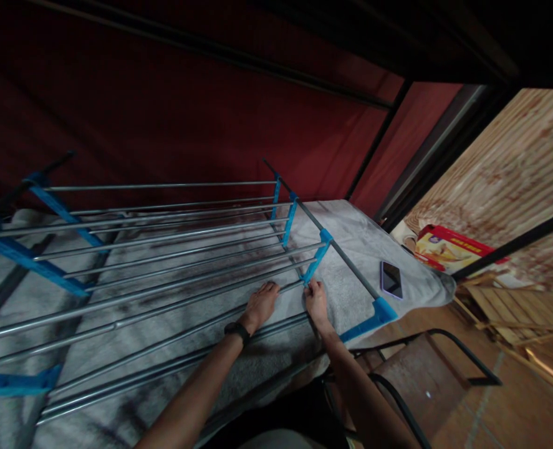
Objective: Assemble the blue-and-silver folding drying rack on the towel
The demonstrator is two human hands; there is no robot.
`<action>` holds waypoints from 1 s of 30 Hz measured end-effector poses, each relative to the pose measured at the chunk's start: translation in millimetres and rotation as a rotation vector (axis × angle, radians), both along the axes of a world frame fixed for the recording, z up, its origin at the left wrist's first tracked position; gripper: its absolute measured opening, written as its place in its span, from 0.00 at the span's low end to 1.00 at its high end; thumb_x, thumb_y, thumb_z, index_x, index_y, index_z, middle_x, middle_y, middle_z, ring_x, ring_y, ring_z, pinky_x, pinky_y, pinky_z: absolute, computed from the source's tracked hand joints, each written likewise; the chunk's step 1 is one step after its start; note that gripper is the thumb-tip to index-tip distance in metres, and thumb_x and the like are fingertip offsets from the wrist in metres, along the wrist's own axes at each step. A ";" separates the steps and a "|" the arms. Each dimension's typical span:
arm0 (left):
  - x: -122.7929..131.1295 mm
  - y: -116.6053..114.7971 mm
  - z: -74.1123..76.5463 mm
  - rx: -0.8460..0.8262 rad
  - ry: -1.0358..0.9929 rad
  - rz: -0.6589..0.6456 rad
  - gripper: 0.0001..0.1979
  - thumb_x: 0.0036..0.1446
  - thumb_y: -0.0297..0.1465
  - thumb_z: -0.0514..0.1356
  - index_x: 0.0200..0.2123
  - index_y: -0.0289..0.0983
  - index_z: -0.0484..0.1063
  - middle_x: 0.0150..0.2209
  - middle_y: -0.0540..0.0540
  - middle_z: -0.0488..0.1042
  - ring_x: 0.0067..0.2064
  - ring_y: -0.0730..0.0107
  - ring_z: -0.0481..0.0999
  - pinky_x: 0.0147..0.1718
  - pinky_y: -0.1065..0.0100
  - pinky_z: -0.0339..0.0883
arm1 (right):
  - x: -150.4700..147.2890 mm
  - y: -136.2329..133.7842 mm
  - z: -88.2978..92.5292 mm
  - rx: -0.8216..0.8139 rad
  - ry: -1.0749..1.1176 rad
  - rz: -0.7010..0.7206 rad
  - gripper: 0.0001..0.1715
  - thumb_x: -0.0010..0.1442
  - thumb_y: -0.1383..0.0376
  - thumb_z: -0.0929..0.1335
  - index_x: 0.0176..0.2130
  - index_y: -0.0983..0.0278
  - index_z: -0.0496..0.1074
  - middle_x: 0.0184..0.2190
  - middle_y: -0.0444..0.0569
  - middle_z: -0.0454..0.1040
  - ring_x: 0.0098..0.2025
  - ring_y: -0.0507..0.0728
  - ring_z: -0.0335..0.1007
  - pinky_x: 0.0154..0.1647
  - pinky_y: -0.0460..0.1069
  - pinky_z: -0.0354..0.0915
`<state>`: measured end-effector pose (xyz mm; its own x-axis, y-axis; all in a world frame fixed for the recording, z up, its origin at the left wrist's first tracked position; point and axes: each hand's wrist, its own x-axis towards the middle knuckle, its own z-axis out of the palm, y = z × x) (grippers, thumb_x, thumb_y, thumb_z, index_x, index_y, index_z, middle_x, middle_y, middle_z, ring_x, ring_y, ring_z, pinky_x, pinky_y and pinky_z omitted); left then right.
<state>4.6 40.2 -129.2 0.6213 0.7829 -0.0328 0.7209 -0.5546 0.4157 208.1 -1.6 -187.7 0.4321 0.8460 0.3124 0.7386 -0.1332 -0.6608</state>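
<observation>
A rack of grey metal tubes with blue plastic brackets lies on a grey blanket (346, 224). My left hand (260, 305), with a dark band at the wrist, is closed around a metal tube (164, 343) near its right end. Close beside it, my right hand (317, 302) pinches the lower end of a blue bracket (317, 260), where that tube meets it. The fingertips partly hide the joint. More metal tubes (280, 325) run below my hands. Another blue bracket (379, 313) sits at the right on a dark pole (353, 265).
A phone (391, 279) lies on the blanket at the right. Beyond are a red and yellow box (454, 246) and a slatted wooden piece (524, 312). A chair (421, 368) with a black frame stands at lower right. A dark red wall (187, 118) rises behind the rack.
</observation>
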 end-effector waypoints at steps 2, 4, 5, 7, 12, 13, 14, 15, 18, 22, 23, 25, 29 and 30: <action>-0.9 0.0 1.2 -0.001 -0.005 -0.004 0.13 0.68 0.26 0.46 0.47 0.38 0.69 0.51 0.42 0.72 0.55 0.61 0.70 0.50 0.64 0.66 | 0.2 -0.1 0.2 -0.002 -0.001 0.000 0.15 0.57 0.71 0.61 0.42 0.63 0.72 0.36 0.50 0.70 0.38 0.58 0.68 0.45 0.49 0.65; -1.8 0.0 2.5 -0.003 -0.009 -0.008 0.13 0.68 0.26 0.46 0.47 0.38 0.69 0.51 0.42 0.72 0.54 0.62 0.71 0.49 0.65 0.66 | 0.2 -0.6 0.6 -0.007 -0.001 0.004 0.15 0.57 0.71 0.62 0.42 0.63 0.72 0.36 0.50 0.70 0.38 0.58 0.68 0.45 0.49 0.65; -2.1 0.0 3.1 -0.005 -0.011 -0.010 0.13 0.68 0.26 0.46 0.47 0.38 0.70 0.51 0.42 0.73 0.54 0.63 0.71 0.49 0.65 0.66 | 0.1 -0.9 0.9 -0.009 -0.001 0.008 0.15 0.57 0.71 0.62 0.42 0.63 0.72 0.36 0.50 0.70 0.38 0.58 0.68 0.45 0.50 0.65; -1.9 0.3 3.9 -0.008 -0.013 -0.010 0.14 0.68 0.27 0.46 0.47 0.38 0.70 0.50 0.43 0.73 0.54 0.63 0.72 0.49 0.65 0.66 | 0.0 -1.9 1.4 -0.012 -0.004 0.017 0.15 0.58 0.72 0.62 0.43 0.63 0.72 0.37 0.50 0.70 0.39 0.58 0.68 0.45 0.50 0.65; 2.1 4.7 2.3 0.001 -0.026 -0.017 0.15 0.68 0.25 0.46 0.46 0.37 0.71 0.50 0.41 0.73 0.53 0.60 0.72 0.49 0.62 0.67 | 0.2 -2.9 1.6 -0.011 -0.027 0.014 0.16 0.58 0.71 0.61 0.45 0.63 0.71 0.39 0.51 0.71 0.41 0.58 0.69 0.47 0.51 0.65; 3.1 5.6 1.8 0.003 -0.028 -0.016 0.15 0.67 0.25 0.46 0.46 0.37 0.71 0.49 0.41 0.73 0.53 0.59 0.72 0.49 0.61 0.67 | 0.1 -2.7 1.9 -0.011 -0.033 0.011 0.16 0.58 0.71 0.61 0.45 0.62 0.71 0.39 0.51 0.71 0.41 0.58 0.69 0.47 0.51 0.66; 3.9 6.1 1.7 0.005 -0.030 -0.014 0.15 0.67 0.24 0.46 0.46 0.36 0.71 0.49 0.40 0.73 0.53 0.58 0.72 0.49 0.60 0.67 | -0.2 -2.8 2.5 -0.009 -0.038 0.009 0.16 0.58 0.71 0.61 0.45 0.62 0.71 0.38 0.51 0.71 0.40 0.58 0.69 0.47 0.51 0.66; 4.6 5.7 1.9 0.008 -0.031 -0.010 0.15 0.67 0.24 0.46 0.46 0.36 0.71 0.49 0.39 0.73 0.53 0.57 0.71 0.49 0.60 0.67 | -0.7 -3.4 3.6 -0.006 -0.041 0.010 0.16 0.58 0.70 0.61 0.45 0.62 0.71 0.38 0.51 0.70 0.40 0.58 0.68 0.47 0.51 0.66; 5.2 0.4 4.0 0.020 -0.035 -0.004 0.14 0.66 0.24 0.47 0.46 0.36 0.72 0.49 0.39 0.73 0.54 0.58 0.71 0.51 0.60 0.67 | -3.1 -8.5 8.9 0.014 -0.033 0.034 0.16 0.57 0.68 0.61 0.45 0.63 0.71 0.36 0.51 0.70 0.39 0.59 0.67 0.47 0.54 0.65; 2.8 -5.0 4.6 0.043 -0.046 -0.003 0.12 0.67 0.26 0.50 0.46 0.37 0.72 0.49 0.41 0.73 0.54 0.61 0.70 0.54 0.62 0.65 | -3.4 -16.1 11.9 0.058 0.011 0.064 0.14 0.57 0.62 0.61 0.41 0.63 0.68 0.37 0.54 0.69 0.43 0.63 0.65 0.49 0.59 0.63; 1.7 -5.2 4.2 0.051 -0.051 0.000 0.11 0.67 0.27 0.51 0.46 0.37 0.72 0.49 0.41 0.73 0.53 0.61 0.70 0.54 0.62 0.65 | -3.1 -17.6 11.2 0.075 0.018 0.053 0.14 0.58 0.61 0.60 0.42 0.64 0.67 0.38 0.56 0.69 0.44 0.65 0.64 0.50 0.60 0.63; -1.1 -6.2 4.4 0.071 -0.066 0.005 0.10 0.66 0.29 0.52 0.47 0.36 0.72 0.49 0.42 0.72 0.53 0.61 0.70 0.54 0.63 0.65 | -3.5 -20.9 9.5 0.104 -0.047 0.060 0.16 0.59 0.60 0.60 0.44 0.65 0.67 0.39 0.58 0.68 0.46 0.66 0.64 0.50 0.61 0.62; -12.1 -16.8 11.1 0.115 -0.106 0.032 0.11 0.64 0.29 0.56 0.50 0.36 0.70 0.51 0.41 0.71 0.54 0.59 0.69 0.56 0.60 0.63 | -10.2 -25.8 12.5 0.100 -0.352 0.126 0.16 0.62 0.62 0.59 0.45 0.66 0.69 0.41 0.61 0.69 0.46 0.69 0.63 0.49 0.63 0.61; -18.1 -22.1 13.9 0.125 -0.112 0.047 0.13 0.64 0.29 0.57 0.51 0.35 0.69 0.52 0.41 0.70 0.54 0.58 0.68 0.57 0.58 0.63 | -13.7 -25.2 14.7 0.106 -0.403 0.173 0.17 0.62 0.62 0.59 0.46 0.66 0.69 0.42 0.61 0.69 0.47 0.69 0.63 0.49 0.63 0.61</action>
